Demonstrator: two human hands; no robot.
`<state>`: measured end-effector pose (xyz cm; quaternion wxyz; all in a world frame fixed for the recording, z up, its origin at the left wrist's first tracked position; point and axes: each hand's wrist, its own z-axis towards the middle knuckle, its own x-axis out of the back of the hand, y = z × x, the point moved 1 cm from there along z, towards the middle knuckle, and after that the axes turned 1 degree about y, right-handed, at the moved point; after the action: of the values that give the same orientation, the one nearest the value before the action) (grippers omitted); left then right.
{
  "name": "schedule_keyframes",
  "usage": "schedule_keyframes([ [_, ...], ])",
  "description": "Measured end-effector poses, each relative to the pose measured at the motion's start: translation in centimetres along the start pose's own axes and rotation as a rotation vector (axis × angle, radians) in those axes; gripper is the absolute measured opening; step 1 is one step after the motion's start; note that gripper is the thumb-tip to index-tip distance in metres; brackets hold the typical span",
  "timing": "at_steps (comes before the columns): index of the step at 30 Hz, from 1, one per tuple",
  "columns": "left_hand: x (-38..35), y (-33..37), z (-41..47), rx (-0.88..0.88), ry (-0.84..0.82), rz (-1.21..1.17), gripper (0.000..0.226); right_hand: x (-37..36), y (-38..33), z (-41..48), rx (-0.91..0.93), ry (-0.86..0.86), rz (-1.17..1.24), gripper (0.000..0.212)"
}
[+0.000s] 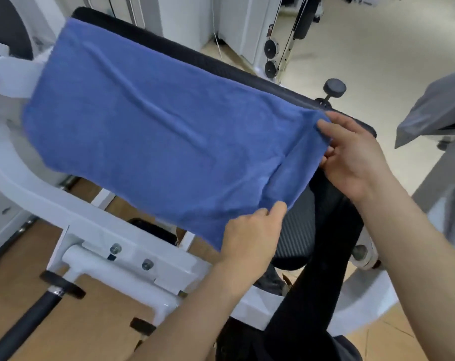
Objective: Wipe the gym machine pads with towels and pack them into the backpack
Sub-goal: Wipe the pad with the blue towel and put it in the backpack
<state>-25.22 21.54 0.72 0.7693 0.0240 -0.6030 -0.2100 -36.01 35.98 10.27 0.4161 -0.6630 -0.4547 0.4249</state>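
Our right hand (356, 157) pinches the near top corner of the blue towel (153, 126), with the thumb on top of the cloth and the fingers curled under it. Our left hand (252, 241) pinches the near bottom corner of the same towel, thumb and fingers closed on the edge. Both hands hold the towel's near end, and the rest of it lies spread out over the long black pad (221, 63) of the gym machine. The towel covers most of the pad, so only a dark strip of the pad shows past the towel's far edge. We think we are in the wiping step, or just about to lift the towel off, but we cannot tell which. The next move needs both hands to keep hold of their corners and pull together, so the cloth does not slip or bunch up. The towel looks soft and fuzzy, with a few long wrinkles across it and a small fold near our right hand. Under the towel the white frame (104, 220) of the machine curves down to a wooden floor (25, 246). Beside the towel, near our right hand, there is a black round knob (334, 87). We do not see the backpack anywhere.
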Motion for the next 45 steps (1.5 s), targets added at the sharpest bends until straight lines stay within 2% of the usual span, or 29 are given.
schedule_keyframes([
  [4, -0.3, 2.2, -0.7, -0.005, -0.018, -0.232, 0.026, 0.6, -1.5, 0.9, 0.045, 0.132, 0.01, 0.037],
  [6, 0.0, 2.9, -0.4, -0.027, -0.083, -0.281, 0.04, 1.4, -2.3, 1.3, 0.114, 0.19, -0.033, 0.045],
  [10, 0.1, 3.7, -0.7, -0.017, -0.261, -0.218, 0.083, 2.9, -2.3, 2.0, 0.271, 0.28, -0.488, 0.04],
  [13, 0.4, 4.2, -1.1, 0.044, -0.435, -0.188, 0.095, 3.5, -1.9, 2.6, 0.329, 0.294, -0.76, 0.04],
  [15, 0.7, 4.8, -1.6, 0.082, -0.509, -0.244, 0.093, 3.8, -2.2, 2.7, 0.368, 0.278, -0.954, 0.043],
  [18, 0.8, 5.6, -2.2, 0.13, -0.558, -0.366, 0.081, 4.2, -2.6, 2.8, 0.41, 0.267, -1.1, 0.045],
  [21, 1.5, 5.6, -2.0, 0.167, -0.586, -0.525, 0.051, 4.6, -2.8, 2.7, 0.457, 0.262, -1.264, 0.045],
  [23, 2.5, 4.1, -1.2, 0.204, -0.506, -0.485, 0.032, 4.1, -2.7, 2.6, 0.58, 0.269, -1.36, 0.047],
  [26, 5.1, -1.2, 2.0, 0.342, -0.259, -0.415, 0.022, 1.3, -2.6, 2.7, 0.784, 0.165, -1.352, 0.045],
  [30, 8.9, -12.1, 8.5, 0.473, 0.014, -0.196, 0.022, -4.4, -2.1, 4.4, 0.81, -0.088, -1.408, 0.032],
  [33, 10.7, -19.6, 13.4, 0.542, 0.148, -0.145, 0.026, -7.2, -1.4, 6.6, 0.802, -0.12, -1.498, 0.029],
  [37, 11.8, -26.8, 19.0, 0.723, 0.257, -0.184, 0.032, -8.6, -0.8, 8.8, 0.85, -0.096, -1.459, 0.018],
  [41, 11.3, -30.1, 23.4, 0.991, 0.282, -0.198, 0.047, -8.6, 0.3, 9.8, 0.915, -0.089, -1.421, 0.015],
  [45, 11.0, -31.5, 24.9, 1.087, 0.358, -0.193, 0.036, -8.6, 1.1, 10.1, 0.948, -0.037, -1.474, 0.014],
])
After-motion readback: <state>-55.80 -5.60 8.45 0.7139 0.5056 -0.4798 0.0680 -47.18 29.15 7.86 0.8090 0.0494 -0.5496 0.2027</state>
